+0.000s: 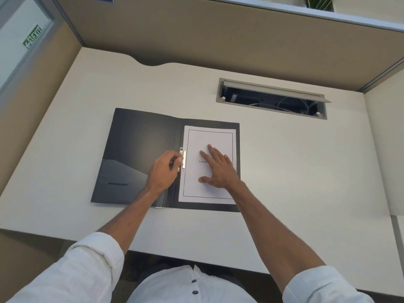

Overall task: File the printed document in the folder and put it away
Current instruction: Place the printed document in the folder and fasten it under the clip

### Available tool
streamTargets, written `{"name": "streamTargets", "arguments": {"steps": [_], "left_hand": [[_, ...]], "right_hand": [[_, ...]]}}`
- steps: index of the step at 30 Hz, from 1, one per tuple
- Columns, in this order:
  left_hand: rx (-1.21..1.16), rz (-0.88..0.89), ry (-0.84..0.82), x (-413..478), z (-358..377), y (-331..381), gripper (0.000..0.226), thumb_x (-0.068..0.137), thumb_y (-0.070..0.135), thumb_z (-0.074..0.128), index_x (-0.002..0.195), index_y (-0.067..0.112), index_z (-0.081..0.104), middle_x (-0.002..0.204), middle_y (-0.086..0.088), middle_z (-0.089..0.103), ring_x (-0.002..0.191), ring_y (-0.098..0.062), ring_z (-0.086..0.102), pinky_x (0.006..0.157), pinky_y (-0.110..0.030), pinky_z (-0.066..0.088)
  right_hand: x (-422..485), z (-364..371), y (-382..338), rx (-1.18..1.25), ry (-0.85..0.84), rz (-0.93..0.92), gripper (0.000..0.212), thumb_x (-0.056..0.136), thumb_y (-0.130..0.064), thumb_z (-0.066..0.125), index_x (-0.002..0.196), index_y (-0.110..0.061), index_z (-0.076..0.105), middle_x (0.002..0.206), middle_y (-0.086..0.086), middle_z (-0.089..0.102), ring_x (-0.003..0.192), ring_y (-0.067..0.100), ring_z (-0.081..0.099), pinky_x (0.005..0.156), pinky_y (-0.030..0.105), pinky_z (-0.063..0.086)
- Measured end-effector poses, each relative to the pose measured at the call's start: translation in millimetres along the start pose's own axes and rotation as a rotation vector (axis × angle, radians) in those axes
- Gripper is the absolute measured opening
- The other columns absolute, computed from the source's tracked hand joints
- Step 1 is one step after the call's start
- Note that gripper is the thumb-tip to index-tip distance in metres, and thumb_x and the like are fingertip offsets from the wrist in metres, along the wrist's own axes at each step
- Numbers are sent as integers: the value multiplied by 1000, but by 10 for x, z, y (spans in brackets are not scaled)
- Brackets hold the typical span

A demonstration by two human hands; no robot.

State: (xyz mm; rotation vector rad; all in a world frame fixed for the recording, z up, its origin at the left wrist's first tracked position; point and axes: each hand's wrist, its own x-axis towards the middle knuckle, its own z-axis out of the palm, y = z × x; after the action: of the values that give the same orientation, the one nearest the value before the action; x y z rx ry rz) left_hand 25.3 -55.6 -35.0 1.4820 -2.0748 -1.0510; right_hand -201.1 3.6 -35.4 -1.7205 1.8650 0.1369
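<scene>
left hand (pixel 164 170) on clip (pixel 183 159), right hand (pixel 218 167) flat on document (pixel 209 138)

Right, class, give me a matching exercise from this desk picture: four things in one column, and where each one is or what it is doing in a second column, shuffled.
Things
1. document
2. left hand
3. right hand
4. cable hatch

Places or states
A. flap open, set into the desk behind the folder
B. flat, palm down on the page
C. lying on the folder's right half
D. fingers at the metal clip by the spine

Pairs: 1-C, 2-D, 3-B, 4-A
</scene>
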Motion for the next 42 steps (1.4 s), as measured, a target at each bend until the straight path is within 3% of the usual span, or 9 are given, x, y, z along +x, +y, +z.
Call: {"name": "streamTargets", "arguments": {"steps": [4, 6, 8, 9, 12, 18, 34, 42], "left_hand": [[-10, -21, -14, -22, -3, -16, 20, 111, 11, 60, 128, 10, 72, 131, -5, 74, 122, -23, 69, 111, -50, 60], [38, -39, -39, 6, -6, -2, 33, 110, 10, 60, 142, 12, 66, 148, -5, 65, 143, -28, 56, 125, -56, 46], [116, -81, -97, 40, -14, -10, 53, 113, 16, 58, 165, 15, 46, 177, -5, 37, 170, -31, 23, 140, -58, 16], [165, -103, -140, 55, -16, -24, 62, 115, 23, 54, 173, 17, 32, 184, -4, 18, 175, -29, 4, 142, -56, 1], [322, -161, -264, 63, 0, -78, 75, 119, 38, 42, 178, 20, 0, 185, -6, -18, 172, -28, -22, 139, -54, -13], [428, -204, -352, 35, 45, -76, 85, 117, 50, 36, 176, 18, -16, 181, -9, -30, 169, -32, -29, 138, -58, -15], [576, -191, -393, 53, 82, -127, 85, 117, 52, 32, 174, 14, -19, 182, -12, -28, 170, -36, -24, 140, -58, -8], [610, -87, -378, -51, -56, -272, 78, 118, 51, 26, 175, 16, -15, 183, -8, -25, 172, -30, -21, 142, -51, -5]], "right_hand": [[-19, -14, -5, 4, -4, -3, 103, 101, -58, 68, 177, -32, 4, 184, -1, -17, 174, 24, -9, 141, 54, 4], [-24, -19, -3, 7, -10, -4, 103, 101, -58, 68, 177, -32, 3, 184, -1, -18, 174, 24, -9, 141, 54, 4], [-31, -26, -1, 11, -15, -5, 103, 101, -58, 68, 177, -31, 3, 184, -1, -18, 174, 23, -10, 141, 54, 3], [-32, -29, 0, 13, -16, -5, 103, 102, -57, 68, 177, -31, 3, 184, -1, -18, 174, 23, -10, 141, 53, 3], [-35, -32, -1, 17, -21, -5, 103, 102, -57, 68, 177, -31, 2, 184, -1, -19, 174, 23, -11, 141, 53, 2], [-38, -28, 1, 29, -22, -6, 103, 102, -56, 68, 177, -31, 2, 184, -1, -20, 173, 22, -12, 141, 54, 2], [-38, -22, 7, 34, -34, -13, 103, 103, -56, 66, 177, -31, -1, 183, -1, -22, 173, 22, -14, 140, 54, -1], [-64, -31, -24, 45, -28, -16, 101, 104, -55, 66, 177, -31, 0, 183, -1, -22, 173, 21, -14, 141, 54, -1]]}}
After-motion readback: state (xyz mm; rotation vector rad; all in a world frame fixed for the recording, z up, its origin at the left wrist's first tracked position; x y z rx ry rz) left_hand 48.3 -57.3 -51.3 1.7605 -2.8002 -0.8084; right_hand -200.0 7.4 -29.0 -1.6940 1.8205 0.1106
